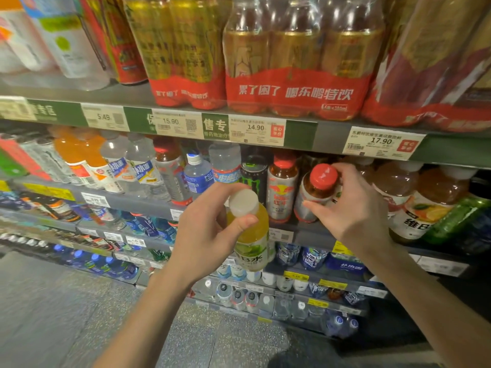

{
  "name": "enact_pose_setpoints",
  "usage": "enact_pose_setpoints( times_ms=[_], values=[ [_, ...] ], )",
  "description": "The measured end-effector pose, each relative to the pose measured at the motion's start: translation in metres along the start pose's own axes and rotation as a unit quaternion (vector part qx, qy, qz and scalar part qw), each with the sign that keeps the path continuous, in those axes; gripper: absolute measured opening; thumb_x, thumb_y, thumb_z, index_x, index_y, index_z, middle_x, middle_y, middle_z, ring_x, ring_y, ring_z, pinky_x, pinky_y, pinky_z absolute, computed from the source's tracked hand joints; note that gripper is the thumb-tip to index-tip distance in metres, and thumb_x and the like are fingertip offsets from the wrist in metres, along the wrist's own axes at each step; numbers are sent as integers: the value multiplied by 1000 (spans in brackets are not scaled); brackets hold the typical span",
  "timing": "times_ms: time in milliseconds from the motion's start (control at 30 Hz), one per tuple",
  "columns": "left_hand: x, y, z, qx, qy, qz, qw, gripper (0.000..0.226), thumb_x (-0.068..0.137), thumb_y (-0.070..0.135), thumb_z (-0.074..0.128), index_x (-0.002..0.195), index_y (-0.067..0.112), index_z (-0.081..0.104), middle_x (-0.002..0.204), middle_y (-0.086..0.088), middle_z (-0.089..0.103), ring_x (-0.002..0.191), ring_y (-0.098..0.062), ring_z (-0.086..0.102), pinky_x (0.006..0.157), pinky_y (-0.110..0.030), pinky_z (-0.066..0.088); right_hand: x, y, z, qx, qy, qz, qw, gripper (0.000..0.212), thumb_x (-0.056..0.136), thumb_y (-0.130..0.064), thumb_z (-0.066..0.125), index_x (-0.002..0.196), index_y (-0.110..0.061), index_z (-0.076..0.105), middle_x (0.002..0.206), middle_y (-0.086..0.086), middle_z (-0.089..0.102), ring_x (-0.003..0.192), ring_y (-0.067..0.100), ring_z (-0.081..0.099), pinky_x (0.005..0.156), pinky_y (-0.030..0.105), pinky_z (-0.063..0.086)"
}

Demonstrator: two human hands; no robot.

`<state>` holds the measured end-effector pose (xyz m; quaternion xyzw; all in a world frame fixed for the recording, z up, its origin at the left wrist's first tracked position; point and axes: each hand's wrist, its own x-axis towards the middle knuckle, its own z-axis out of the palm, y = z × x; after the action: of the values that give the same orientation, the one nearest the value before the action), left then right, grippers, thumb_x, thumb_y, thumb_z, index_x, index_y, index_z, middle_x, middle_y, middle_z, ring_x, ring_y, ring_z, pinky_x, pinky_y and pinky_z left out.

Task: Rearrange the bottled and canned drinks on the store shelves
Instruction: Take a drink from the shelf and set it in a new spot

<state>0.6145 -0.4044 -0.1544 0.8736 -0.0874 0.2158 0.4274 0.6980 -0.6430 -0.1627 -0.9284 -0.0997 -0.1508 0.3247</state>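
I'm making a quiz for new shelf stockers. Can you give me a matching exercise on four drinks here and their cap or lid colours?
Drinks:
1. Yellow drink bottle in the left hand
2. Brown drink bottle under the right hand
3. Monster can
4. Blue-labelled water bottle

Colours:
A. Red cap
B. Black top
C. White cap with blue
D. White cap

Pairs: 1-D, 2-A, 3-B, 4-C
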Motion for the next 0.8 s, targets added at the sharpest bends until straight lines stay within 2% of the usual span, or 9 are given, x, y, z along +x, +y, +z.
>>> enact_pose_setpoints(
  times_ms=[133,200,333,467,533,600,700,800],
  values=[
    [3,-1,-2,5,11,-2,1000,35,86,50,65,115,32,60,76,30,55,52,-2,42,55,-12,27,5,-5,2,-31,-24,2,999,72,75,-39,87,129,-35,39,125,-2,64,115,27,61,92,42,52],
    [4,-1,-4,5,14,-5,1000,34,85,51,64,114,35,58,76,29,54,52,-3,42,55,-12,27,8,-6,4,-37,-37,-2,999,68,78,-37,85,129,-33,40,125,-1,62,117,26,59,94,44,52],
    [7,-2,-6,12,18,-4,1000,33,86,53,63,114,36,58,79,27,54,53,-4,42,55,-14,27,10,-7,9,-92,-24,-16,995,65,81,-33,83,133,-20,47,125,5,59,120,29,55,87,41,51],
    [9,-2,-6,18,28,-11,999,39,86,53,63,115,28,62,76,27,53,52,-4,43,55,-18,28,14,-4,10,-165,10,-66,984,58,76,-28,86,122,-6,58,112,17,61,110,38,55,75,46,55],
    [11,0,-5,20,31,-9,999,40,86,53,63,115,26,62,76,28,54,52,-4,42,54,-19,29,18,-7,5,-203,-12,-53,978,48,86,-32,77,124,-9,58,113,15,62,112,37,53,75,43,53],
    [12,2,-4,15,34,-7,999,39,86,52,63,115,26,62,76,29,54,51,-4,42,54,-20,30,20,-10,2,-226,-45,-39,972,48,94,-36,66,135,-14,53,122,11,62,118,35,51,81,41,52],
    [15,6,-2,7,36,-8,999,38,87,51,63,116,26,62,75,29,53,51,-5,42,55,-16,29,21,-15,-6,-228,-74,-26,970,48,99,-40,56,141,-20,45,127,8,60,122,31,49,84,39,51],
    [18,10,0,11,38,-8,999,39,87,52,62,117,26,63,78,29,52,53,-5,43,55,-19,29,21,-16,-11,-221,-96,-20,970,48,100,-40,54,144,-22,43,128,7,59,124,29,48,85,39,50]
  ],
)
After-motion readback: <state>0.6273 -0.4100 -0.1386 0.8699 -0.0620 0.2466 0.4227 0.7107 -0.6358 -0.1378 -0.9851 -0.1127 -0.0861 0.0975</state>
